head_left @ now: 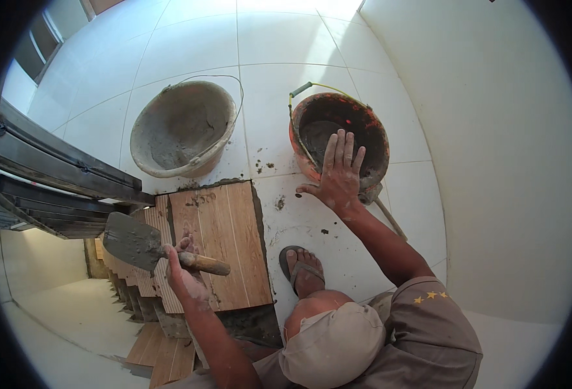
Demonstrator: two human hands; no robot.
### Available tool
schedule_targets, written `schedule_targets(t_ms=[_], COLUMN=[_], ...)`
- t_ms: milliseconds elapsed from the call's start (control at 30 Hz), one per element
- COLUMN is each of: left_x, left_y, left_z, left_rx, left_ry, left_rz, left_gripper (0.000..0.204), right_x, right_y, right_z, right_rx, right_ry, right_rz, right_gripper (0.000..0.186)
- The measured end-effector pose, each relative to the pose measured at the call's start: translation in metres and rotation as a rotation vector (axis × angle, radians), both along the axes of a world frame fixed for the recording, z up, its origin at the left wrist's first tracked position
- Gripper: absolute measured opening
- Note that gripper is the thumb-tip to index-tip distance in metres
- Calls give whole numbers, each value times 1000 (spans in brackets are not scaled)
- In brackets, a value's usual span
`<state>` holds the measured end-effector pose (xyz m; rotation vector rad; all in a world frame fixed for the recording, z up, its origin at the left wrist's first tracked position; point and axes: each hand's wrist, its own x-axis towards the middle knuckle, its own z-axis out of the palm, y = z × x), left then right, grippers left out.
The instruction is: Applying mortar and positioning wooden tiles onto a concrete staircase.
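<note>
I see the trowel [144,245] in my left hand [185,275], fingers wrapped tight round its wooden handle, blade coated in grey mortar and pointing left over the stair edge. Part of the handle is hidden inside the fist. The trowel sits above the wood-look tile [224,243] at the top step, just beside the metal rail [59,172].

My right hand [339,175] is spread open, fingers apart, hovering at or resting on the near rim of the orange bucket [373,139]; can't tell whether it touches. It holds nothing. Bucket contents are dark and hard to make out. A handle of something pokes out behind that wrist, mostly hidden.

The grey bucket [182,129] stands well left of the orange one, with mortar inside. Foot in a sandal [302,269] on the white floor [279,39]. Lower steps are cut off by my arm and knee.
</note>
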<state>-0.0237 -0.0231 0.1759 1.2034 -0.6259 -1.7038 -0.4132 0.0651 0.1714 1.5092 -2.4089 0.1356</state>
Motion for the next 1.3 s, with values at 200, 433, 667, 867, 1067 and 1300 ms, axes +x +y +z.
schedule_targets(t_ms=[200, 433, 667, 867, 1067, 1300], left_x=[8, 4, 29, 10, -12, -55], left_y=[-5, -5, -1, 4, 25, 45], left_z=[-4, -2, -30, -15, -15, -34], left_rx=[-25, 26, 38, 111, 92, -30], left_ry=[-27, -11, 7, -128, -39, -134], left_rz=[28, 123, 160, 102, -165, -698], left_gripper=[53, 56, 56, 58, 72, 95], right_x=[30, 102, 85, 127, 173, 138], right_y=[24, 96, 64, 77, 20, 31], right_z=[-9, 3, 7, -16, -15, -54], right_rx=[99, 566, 165, 410, 317, 162], right_ry=[31, -458, -175, -362, -1365, -1652], right_rz=[-13, 25, 58, 278, 645, 576], right_gripper=[144, 121, 115, 102, 72, 32])
